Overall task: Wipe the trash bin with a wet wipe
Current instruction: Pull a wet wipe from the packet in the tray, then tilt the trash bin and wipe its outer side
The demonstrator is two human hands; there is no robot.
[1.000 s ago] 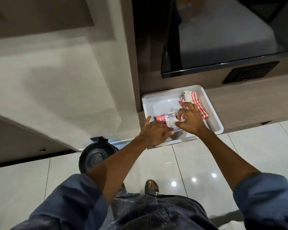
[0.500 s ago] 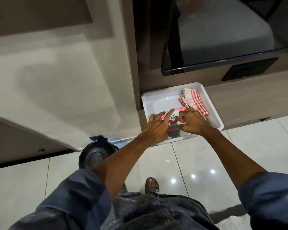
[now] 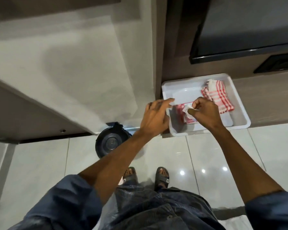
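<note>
— White plastic tray (image 3: 239, 103) on the wooden ledge; contents?
— Red-and-white checked cloth (image 3: 219, 97) at its far right; pink wet-wipe pack (image 3: 181, 113) at centre; white wipe (image 3: 188, 112) rising from the pack.
— Hands?
— Right hand (image 3: 204, 113) curled, thumb and fingers pinching the wipe; left hand (image 3: 156, 117) spread, fingers loose, over the tray's left rim, gripping nothing.
— Trash bin?
— Dark round trash bin (image 3: 111, 142); on the tiled floor (image 3: 206, 155) left of the tray, below the left forearm; lid down; untouched.
</note>
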